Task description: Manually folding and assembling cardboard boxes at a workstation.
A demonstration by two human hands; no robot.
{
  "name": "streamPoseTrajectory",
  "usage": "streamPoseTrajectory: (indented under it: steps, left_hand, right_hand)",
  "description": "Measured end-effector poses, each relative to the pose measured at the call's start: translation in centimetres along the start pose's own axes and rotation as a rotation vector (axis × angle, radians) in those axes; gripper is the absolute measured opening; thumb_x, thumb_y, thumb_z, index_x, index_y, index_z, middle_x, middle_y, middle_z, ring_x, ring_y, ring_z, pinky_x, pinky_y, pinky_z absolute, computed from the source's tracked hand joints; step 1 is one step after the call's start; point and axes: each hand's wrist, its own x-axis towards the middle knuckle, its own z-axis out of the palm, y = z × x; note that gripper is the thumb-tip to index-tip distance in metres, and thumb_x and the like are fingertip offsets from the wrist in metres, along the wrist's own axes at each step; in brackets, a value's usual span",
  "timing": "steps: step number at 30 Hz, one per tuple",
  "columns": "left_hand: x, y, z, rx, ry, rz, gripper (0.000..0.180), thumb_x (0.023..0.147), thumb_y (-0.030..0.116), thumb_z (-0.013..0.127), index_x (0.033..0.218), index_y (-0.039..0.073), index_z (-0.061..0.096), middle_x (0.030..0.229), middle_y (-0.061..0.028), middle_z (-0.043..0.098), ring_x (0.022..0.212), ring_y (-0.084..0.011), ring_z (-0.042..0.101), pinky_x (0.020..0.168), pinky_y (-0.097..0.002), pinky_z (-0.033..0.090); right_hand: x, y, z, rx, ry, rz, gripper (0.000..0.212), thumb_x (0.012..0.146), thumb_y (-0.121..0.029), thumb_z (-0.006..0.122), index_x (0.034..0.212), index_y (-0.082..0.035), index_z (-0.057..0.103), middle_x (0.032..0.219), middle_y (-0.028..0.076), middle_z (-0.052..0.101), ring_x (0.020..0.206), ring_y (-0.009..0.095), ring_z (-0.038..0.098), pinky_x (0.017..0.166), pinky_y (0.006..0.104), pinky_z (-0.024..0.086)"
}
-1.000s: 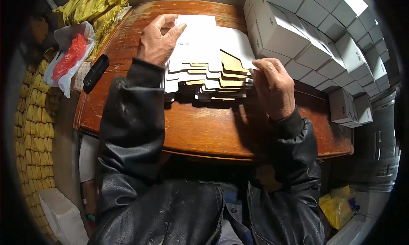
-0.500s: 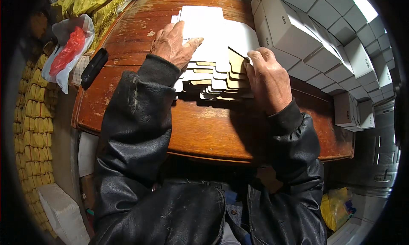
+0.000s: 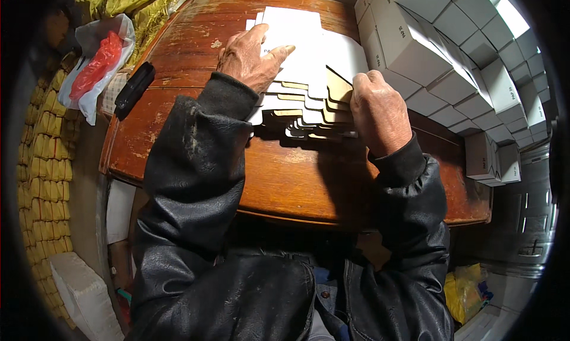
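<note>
A stack of flat white cardboard box blanks (image 3: 294, 44) with tan undersides lies on the wooden table, its tabbed near edges fanned like steps. Across the left side of the top blank rests my left hand (image 3: 249, 59), palm down, thumb and fingers spread. My right hand (image 3: 382, 109) is closed at the right edge of the stack, where a flap is lifted and shows its tan inner side. Its fingertips are hidden behind the knuckles, but the flap's edge runs into them.
White boxes (image 3: 409, 50) are piled high along the table's right side. A black oblong case (image 3: 134, 90) lies at the left edge of the wooden table (image 3: 285, 186). Beyond it are a white plastic bag (image 3: 122, 41) with red plastic inside and stacked yellow bundles (image 3: 44, 175).
My right hand's fingers have curled in tighter at the edge of the blank. My left hand stays spread on the stack. The whole view has shifted slightly.
</note>
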Motion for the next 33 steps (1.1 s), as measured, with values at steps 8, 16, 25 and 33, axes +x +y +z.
streamPoseTrajectory:
  steps: [8,16,25,33]
  left_hand:
    - [0.1,0.1,-0.3,-0.129,0.007,-0.013,0.069,0.083,0.049,0.068,0.119,-0.007,0.054,0.109,-0.028,0.061,0.103,-0.0364,0.061,0.089,-0.044,0.05]
    - [0.5,0.3,-1.1,-0.591,0.046,-0.125,0.063,0.086,0.023,0.074,0.13,-0.012,0.045,0.113,-0.0221,0.061,0.101,-0.0227,0.064,0.084,-0.0275,0.055]
    - [1.1,0.0,-2.1,-0.98,0.132,-0.192,0.04,0.087,-0.004,0.063,0.124,-0.012,0.05,0.107,-0.0173,0.066,0.094,-0.018,0.066,0.081,-0.025,0.057]
    - [1.3,-0.7,-4.8,-1.129,0.156,-0.139,0.038,0.089,-0.002,0.061,0.126,-0.006,0.054,0.112,-0.013,0.067,0.099,-0.0159,0.065,0.088,-0.0271,0.053]
  right_hand:
    - [-0.5,0.4,0.2,-0.037,0.064,0.004,0.004,0.082,0.001,0.057,0.083,0.004,0.054,0.085,0.019,0.056,0.077,0.03,0.063,0.068,0.0366,0.055]
    - [-1.2,0.0,-0.9,0.078,0.291,-0.043,0.009,0.081,0.002,0.058,0.082,0.0,0.049,0.08,0.015,0.054,0.071,0.035,0.059,0.063,0.0412,0.05]
    - [-1.0,1.1,-1.4,0.338,0.357,-0.041,0.016,0.083,0.0,0.066,0.098,0.002,0.059,0.099,0.015,0.062,0.085,0.027,0.066,0.071,0.0322,0.054]
    - [-1.2,2.0,-1.3,0.611,0.476,0.162,0.038,0.093,-0.017,0.062,0.12,0.008,0.055,0.113,0.025,0.062,0.101,0.031,0.065,0.084,0.0374,0.053]
